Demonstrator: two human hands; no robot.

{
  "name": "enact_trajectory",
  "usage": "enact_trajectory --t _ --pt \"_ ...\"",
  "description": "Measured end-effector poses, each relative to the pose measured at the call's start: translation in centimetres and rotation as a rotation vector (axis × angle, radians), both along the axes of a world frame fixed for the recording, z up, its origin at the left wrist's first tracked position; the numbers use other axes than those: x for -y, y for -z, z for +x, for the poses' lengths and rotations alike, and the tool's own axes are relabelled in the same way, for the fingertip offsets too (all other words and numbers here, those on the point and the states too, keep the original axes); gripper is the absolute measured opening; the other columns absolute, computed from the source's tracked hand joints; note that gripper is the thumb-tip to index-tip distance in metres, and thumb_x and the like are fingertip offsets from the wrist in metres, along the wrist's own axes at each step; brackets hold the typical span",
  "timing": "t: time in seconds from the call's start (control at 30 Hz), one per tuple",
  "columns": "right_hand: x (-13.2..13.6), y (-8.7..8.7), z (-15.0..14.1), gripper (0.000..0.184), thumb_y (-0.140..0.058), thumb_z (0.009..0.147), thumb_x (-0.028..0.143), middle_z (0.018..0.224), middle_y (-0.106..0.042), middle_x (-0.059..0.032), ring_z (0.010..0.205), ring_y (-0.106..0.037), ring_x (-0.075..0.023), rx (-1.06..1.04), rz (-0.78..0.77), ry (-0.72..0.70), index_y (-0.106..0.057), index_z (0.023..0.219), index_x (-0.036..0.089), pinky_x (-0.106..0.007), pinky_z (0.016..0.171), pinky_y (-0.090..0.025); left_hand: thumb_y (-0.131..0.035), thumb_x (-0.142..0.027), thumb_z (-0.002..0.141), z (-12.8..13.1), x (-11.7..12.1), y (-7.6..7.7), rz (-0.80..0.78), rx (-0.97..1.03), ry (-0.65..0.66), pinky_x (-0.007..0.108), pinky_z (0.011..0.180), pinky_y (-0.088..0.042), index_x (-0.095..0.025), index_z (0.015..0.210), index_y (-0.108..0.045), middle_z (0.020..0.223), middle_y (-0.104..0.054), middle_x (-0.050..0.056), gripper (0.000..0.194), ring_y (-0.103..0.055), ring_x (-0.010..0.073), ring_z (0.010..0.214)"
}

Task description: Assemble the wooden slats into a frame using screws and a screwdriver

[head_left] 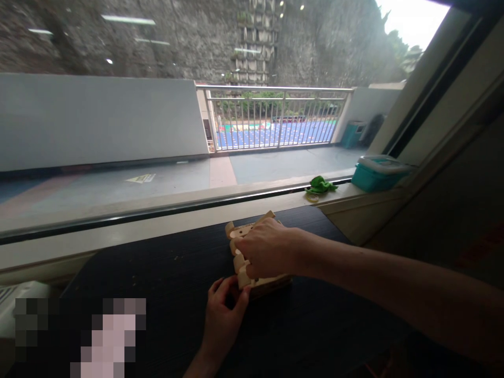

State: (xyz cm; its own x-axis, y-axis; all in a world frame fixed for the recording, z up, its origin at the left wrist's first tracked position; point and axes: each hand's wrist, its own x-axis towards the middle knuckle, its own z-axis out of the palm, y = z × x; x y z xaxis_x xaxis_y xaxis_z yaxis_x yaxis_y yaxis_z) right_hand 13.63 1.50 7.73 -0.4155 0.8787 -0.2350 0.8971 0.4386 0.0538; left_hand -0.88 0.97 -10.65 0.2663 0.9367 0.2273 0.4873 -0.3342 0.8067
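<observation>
A pale wooden frame (271, 283) with small dark holes in its top lies on the dark table. Rounded wooden pieces (229, 230) line its left side. My left hand (222, 310) is at the frame's near left corner, thumb and fingers closed around the rounded wooden piece (244, 278) there. From the right, my right hand (270, 247) reaches over the frame with its fingers curled down onto the left row. It covers much of the frame's top, and what its fingertips hold, if anything, is hidden.
The black table (165, 278) stands against a window sill (189, 215). On the sill are a green cloth (321, 185) and a teal box with a pale lid (378, 173). A white object (23, 299) is at the far left. Behind the glass runs a metal railing (279, 121).
</observation>
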Motion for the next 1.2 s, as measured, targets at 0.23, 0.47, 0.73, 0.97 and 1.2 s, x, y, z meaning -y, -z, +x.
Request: enact_trajectory --t 0.23,0.47,0.73,0.97,1.2 --pt "-0.1 -0.2 0.3 0.018 -0.055 0.074 0.016 0.082 -0.067 -0.0129 0.081 -0.063 -0.0233 -0.011 -0.080 -0.066 -0.066 0.088 0.013 -0.028 0.063 -0.045 -0.057 -0.050 0.069 0.0 0.1 -0.1 0.010 -0.014 -0.001 0.040 0.078 -0.048 -0.020 0.080 -0.065 0.069 -0.064 0.004 0.032 -0.059 0.0253 0.083" --pt "-0.2 0.0 0.7 0.026 -0.047 0.082 0.028 0.079 -0.067 -0.0143 0.078 -0.063 -0.0234 -0.052 -0.025 0.064 -0.067 0.082 0.011 -0.029 0.065 -0.045 -0.057 -0.048 0.069 0.0 0.1 -0.1 -0.002 -0.030 0.000 0.040 0.081 -0.047 -0.020 0.077 -0.064 0.070 -0.064 0.004 0.030 -0.058 0.0244 0.084" --pt "-0.1 -0.2 1.1 0.019 -0.054 0.073 0.013 0.088 -0.066 -0.0121 0.082 -0.062 -0.0220 -0.051 -0.131 -0.091 -0.066 0.088 0.015 -0.029 0.067 -0.044 -0.056 -0.046 0.072 0.0 0.2 0.0 0.031 -0.050 0.015 0.038 0.086 -0.045 -0.021 0.071 -0.061 0.067 -0.061 0.002 0.026 -0.057 0.0220 0.084" --pt "0.0 0.5 0.9 0.020 -0.051 0.078 0.023 0.084 -0.066 -0.0135 0.081 -0.062 -0.0238 -0.037 -0.057 -0.010 -0.065 0.088 0.012 -0.030 0.065 -0.045 -0.055 -0.047 0.072 0.0 0.1 0.0 0.077 -0.056 0.025 0.036 0.084 -0.047 -0.021 0.072 -0.063 0.067 -0.062 0.001 0.027 -0.059 0.0203 0.079" --pt "-0.2 -1.1 0.9 0.020 -0.056 0.075 0.019 0.093 -0.065 -0.0109 0.082 -0.061 -0.0206 0.012 -0.119 -0.106 -0.063 0.093 0.015 -0.031 0.070 -0.045 -0.055 -0.048 0.072 -0.2 0.1 0.1 0.044 -0.061 0.030 0.036 0.082 -0.047 -0.021 0.072 -0.062 0.068 -0.062 0.002 0.028 -0.057 0.0222 0.084"
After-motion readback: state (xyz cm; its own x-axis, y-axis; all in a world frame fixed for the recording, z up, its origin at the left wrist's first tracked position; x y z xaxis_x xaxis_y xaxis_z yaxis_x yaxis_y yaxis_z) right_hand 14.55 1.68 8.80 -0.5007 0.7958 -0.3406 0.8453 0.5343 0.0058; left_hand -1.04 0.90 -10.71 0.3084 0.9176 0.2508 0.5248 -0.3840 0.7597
